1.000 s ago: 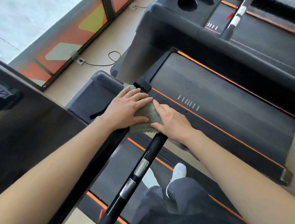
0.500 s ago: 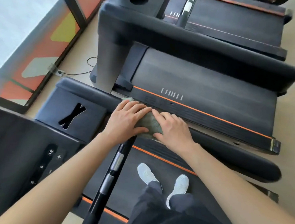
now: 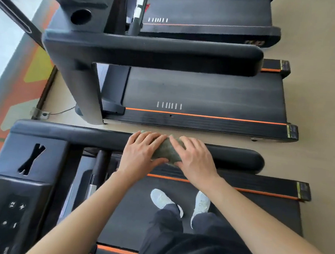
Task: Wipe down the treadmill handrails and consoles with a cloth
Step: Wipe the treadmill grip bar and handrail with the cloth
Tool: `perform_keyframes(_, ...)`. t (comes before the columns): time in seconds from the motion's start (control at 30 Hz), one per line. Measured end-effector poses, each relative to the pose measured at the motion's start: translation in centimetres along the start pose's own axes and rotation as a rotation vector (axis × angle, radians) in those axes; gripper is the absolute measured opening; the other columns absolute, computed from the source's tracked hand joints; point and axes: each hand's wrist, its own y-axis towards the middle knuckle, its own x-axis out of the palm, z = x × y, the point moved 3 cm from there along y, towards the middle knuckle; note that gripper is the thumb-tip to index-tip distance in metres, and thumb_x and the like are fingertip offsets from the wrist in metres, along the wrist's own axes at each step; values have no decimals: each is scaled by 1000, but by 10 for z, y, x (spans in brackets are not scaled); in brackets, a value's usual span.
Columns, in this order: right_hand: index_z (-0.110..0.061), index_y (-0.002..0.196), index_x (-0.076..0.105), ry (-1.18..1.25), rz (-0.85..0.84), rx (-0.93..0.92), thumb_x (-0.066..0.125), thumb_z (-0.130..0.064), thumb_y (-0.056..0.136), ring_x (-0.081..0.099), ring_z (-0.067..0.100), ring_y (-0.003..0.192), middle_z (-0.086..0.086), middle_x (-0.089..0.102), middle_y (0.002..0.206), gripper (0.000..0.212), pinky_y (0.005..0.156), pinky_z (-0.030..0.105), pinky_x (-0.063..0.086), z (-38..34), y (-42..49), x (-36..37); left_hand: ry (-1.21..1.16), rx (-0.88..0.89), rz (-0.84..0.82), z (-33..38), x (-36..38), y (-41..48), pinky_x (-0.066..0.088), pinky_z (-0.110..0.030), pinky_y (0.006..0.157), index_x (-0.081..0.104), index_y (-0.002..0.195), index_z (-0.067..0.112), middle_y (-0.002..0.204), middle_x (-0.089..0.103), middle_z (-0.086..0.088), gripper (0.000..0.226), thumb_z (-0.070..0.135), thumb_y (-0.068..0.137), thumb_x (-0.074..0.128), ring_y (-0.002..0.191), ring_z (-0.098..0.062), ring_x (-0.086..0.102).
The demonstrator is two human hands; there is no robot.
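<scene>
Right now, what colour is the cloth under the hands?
Muted grey-green; the cloth shows best in the head view, on the black handrail.

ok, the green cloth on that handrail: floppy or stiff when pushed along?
Probably floppy: the cloth drapes over the handrail and bunches between left hand and right hand. Likely light, being a small wad. Should slide easily; the rail looks smooth.

Bright, even daylight from the left, soft shadows, wide-angle bowing and blur toward the edges.
</scene>
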Motion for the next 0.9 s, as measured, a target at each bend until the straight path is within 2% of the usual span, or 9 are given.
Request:
perform_keyframes(0.33,-14,143,53,48,167,121,87,-23,71,52,34,124,12,56,135,80,112,46,38,100,-86,-20,-74,165,-58,111,14,42,44,-39,101,56,142,27,136,61,10,58,52,90,61,121,-19,57)
perform_keyframes(0.5,-14,143,55,224,246,256,88,-14,70,49,34,132,12,53,142,80,108,47,45,137,-120,-22,-52,227,-136,154,25,67,47,-38,87,53,143,29,137,59,14,58,50,89,59,112,-20,58)
perform_keyframes(0.6,-18,147,52,466,267,375,87,-8,72,48,26,136,7,50,148,83,104,39,50,156,-136,-20,-59,255,-179,178,30,79,48,-39,87,52,143,31,138,58,15,58,52,90,61,113,-19,58)
perform_keyframes(0.77,-27,149,48,809,231,533,84,-7,77,43,9,142,-3,48,153,83,116,28,37,184,-152,-3,-65,285,-253,209,40,102,50,-39,86,53,142,32,136,61,13,61,60,89,56,112,-20,61)
perform_keyframes(0.9,-23,147,50,965,167,643,78,-1,81,42,4,141,-5,48,152,76,115,16,31,197,-163,7,-55,309,-358,231,47,117,47,-38,91,54,142,31,138,60,11,60,61,89,57,115,-22,61)
